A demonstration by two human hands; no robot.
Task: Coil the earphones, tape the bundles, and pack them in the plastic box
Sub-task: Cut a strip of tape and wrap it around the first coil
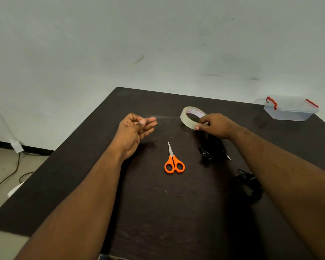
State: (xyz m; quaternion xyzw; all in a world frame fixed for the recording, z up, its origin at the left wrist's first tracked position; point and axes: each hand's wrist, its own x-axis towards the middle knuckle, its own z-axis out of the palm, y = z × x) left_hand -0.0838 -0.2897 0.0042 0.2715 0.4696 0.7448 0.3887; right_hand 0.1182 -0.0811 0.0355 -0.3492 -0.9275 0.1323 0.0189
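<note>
While gripped by right hand (217,125), tape roll (192,117).

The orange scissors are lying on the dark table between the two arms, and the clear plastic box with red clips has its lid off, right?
Not quite: the head view shows the clear plastic box with red clips has its lid on. The orange scissors do lie on the dark table between the arms.
</note>
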